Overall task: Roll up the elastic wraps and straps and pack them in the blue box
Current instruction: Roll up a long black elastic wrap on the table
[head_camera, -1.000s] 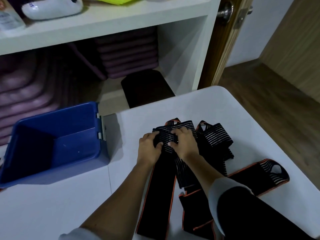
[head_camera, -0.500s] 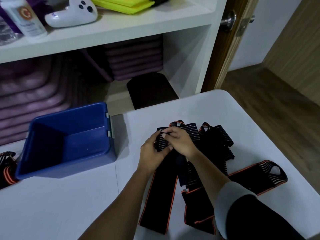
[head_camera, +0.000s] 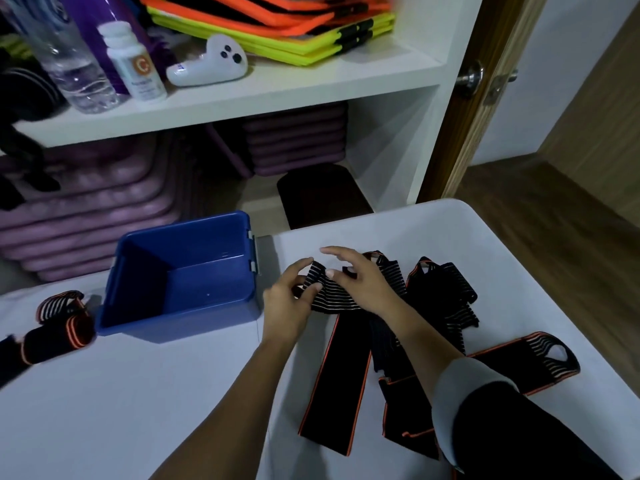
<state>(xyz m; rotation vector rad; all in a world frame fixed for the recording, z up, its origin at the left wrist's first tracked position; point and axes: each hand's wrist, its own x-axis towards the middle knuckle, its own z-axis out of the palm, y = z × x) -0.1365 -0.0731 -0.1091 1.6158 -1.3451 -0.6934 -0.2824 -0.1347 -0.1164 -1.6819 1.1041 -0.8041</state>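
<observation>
Both hands were on black orange-edged elastic wrap, lying on white counter just R of blue plastic box. L hand grip pinched its striped end; R hand grip released, fingers spread.

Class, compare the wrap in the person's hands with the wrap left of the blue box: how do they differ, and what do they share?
The held wrap trails long and flat across the table; the left wrap is bunched into a compact bundle. The left hand pinches the held wrap's striped end, the right hand touches it; nothing touches the left wrap. Both are black with orange edging and pale stripes.
</observation>
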